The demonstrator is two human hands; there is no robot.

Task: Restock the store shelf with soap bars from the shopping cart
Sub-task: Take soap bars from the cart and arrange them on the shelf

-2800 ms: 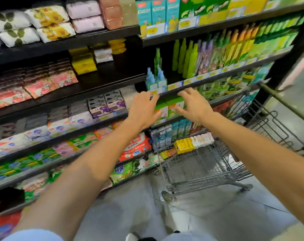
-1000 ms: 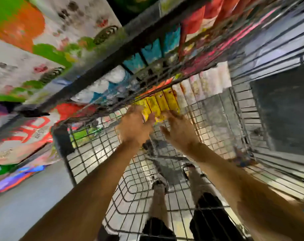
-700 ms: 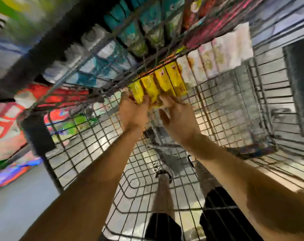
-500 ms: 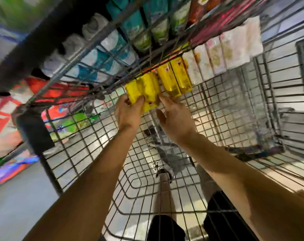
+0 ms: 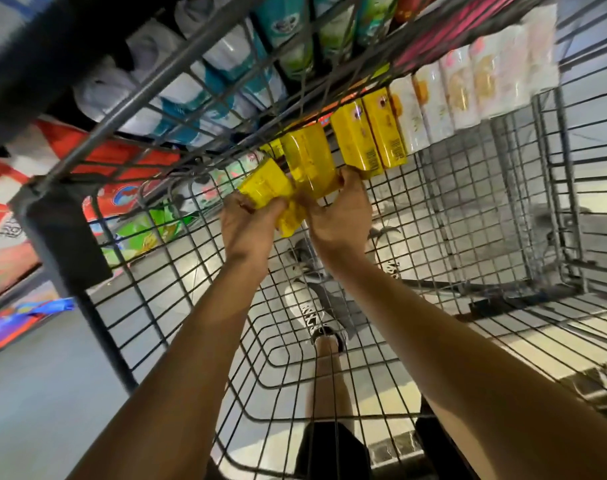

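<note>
I look straight down into the wire shopping cart (image 5: pixel 503 209). My left hand (image 5: pixel 248 225) grips a yellow soap bar (image 5: pixel 264 183), lifted and tilted off the row. My right hand (image 5: pixel 340 216) grips a second yellow soap bar (image 5: pixel 310 161) right beside it, and the two bars touch. Two more yellow bars (image 5: pixel 368 133) stand against the cart's far wall. A row of white soap bars (image 5: pixel 468 84) continues to their right.
Beyond the cart's far wall is the lower store shelf with blue-and-white packs (image 5: pixel 205 84) and red and green packages (image 5: pixel 135 223). The cart's dark corner post (image 5: pixel 63 237) stands at the left. My legs and shoes (image 5: pixel 312 313) show through the mesh floor.
Both hands went from the shelf down into the cart, closed on the two leftmost yellow bars and pulled them up and away from the row. My view moved closer.
</note>
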